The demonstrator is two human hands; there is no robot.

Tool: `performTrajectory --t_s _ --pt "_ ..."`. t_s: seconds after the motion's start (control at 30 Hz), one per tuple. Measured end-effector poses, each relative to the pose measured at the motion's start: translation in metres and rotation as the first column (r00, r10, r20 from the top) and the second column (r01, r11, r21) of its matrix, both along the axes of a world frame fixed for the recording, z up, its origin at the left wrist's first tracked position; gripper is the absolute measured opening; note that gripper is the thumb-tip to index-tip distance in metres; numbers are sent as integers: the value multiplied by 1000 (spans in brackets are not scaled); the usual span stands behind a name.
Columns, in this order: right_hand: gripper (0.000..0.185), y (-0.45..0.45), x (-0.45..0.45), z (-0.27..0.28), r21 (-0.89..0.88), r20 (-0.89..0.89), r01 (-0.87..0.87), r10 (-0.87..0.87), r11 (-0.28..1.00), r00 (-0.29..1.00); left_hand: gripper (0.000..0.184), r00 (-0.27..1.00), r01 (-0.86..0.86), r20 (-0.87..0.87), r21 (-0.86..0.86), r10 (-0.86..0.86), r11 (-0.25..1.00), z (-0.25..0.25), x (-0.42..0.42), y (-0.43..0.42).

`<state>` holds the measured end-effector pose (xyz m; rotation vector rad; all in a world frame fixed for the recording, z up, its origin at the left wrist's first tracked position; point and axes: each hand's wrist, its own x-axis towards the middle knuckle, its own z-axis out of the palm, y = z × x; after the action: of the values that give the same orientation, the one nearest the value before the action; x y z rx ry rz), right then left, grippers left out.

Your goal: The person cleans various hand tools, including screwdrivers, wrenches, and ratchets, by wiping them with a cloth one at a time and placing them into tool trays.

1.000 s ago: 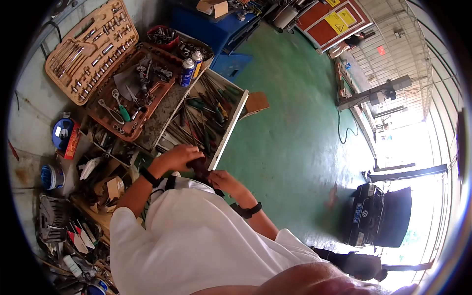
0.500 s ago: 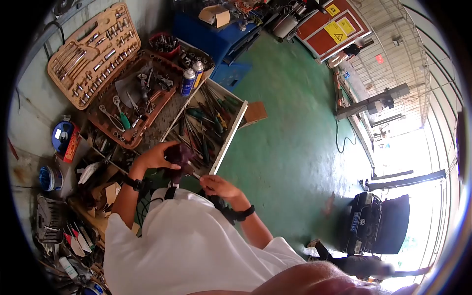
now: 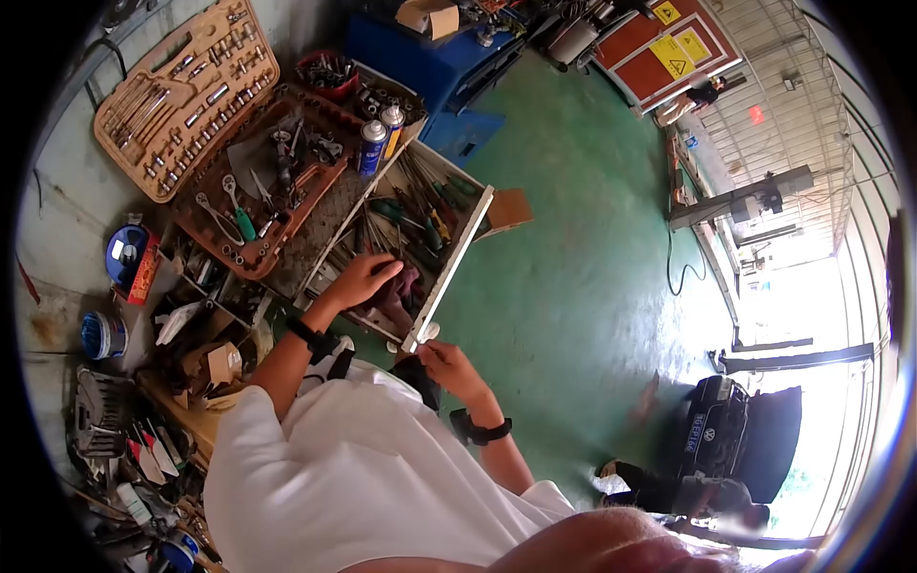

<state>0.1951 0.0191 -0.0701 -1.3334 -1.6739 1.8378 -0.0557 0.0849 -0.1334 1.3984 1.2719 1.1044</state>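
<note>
My left hand (image 3: 361, 284) is over the near end of an open drawer (image 3: 457, 250), its fingers stretched out. Right beside and below it, a crumpled maroon cloth (image 3: 399, 294) lies in the drawer. My right hand (image 3: 451, 371) is closed just outside the drawer's near front corner, fingers curled together. Whatever it may hold is hidden. Farther back in the drawer lie several screwdrivers (image 3: 435, 222), some with green handles, jumbled among long thin tools.
On the bench are an open socket set case (image 3: 191, 100), a brown tool tray (image 3: 277, 250) with ratchets, and two spray cans (image 3: 373, 148). A blue cabinet (image 3: 411, 62) stands behind. A cardboard box (image 3: 509, 210) is beyond the drawer. A car (image 3: 709, 435) stands at the right.
The maroon cloth has gone from my left hand into the drawer, and that hand has opened. My right hand has moved right and slightly down, away from the cloth.
</note>
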Motion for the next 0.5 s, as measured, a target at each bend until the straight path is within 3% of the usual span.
performTrajectory --t_s 0.03,0.1,0.13,0.23,0.27,0.3,0.37,0.4,0.47,0.5 --pt "30 0 10 -2 -10 6 4 -4 1000 1000 44 1000 4 6 -10 -4 1000 -1 0 4" --pt "30 2 30 -6 138 -9 6 -5 990 1000 46 997 12 77 29 -14 1000 2 2 12" --pt "30 0 38 -4 101 -83 79 -70 992 994 46 997 17 74 32 -20 999 1 6 13" --pt "29 7 52 14 62 -104 154 -147 986 984 45 850 -66 479 -316 219 946 -28 22 14" --pt "29 10 52 17 75 -139 150 -138 986 981 49 790 89 583 -415 190 905 -36 21 14" --pt "29 15 51 15 80 -133 136 -124 988 983 49 784 79 589 -410 198 909 -27 25 12" --pt "32 19 41 4 123 -93 91 -80 988 992 57 437 370 844 -484 312 793 3 35 3" --pt "32 18 36 0 125 -98 88 -76 988 992 63 354 386 875 -460 332 800 0 40 1" --pt "27 18 23 -9 306 150 -43 -3 951 989 66 393 392 866 -463 310 795 -5 43 -3" --pt "27 21 18 -13 311 142 -40 -5 950 990 66 389 424 881 -431 270 797 -10 38 -1"
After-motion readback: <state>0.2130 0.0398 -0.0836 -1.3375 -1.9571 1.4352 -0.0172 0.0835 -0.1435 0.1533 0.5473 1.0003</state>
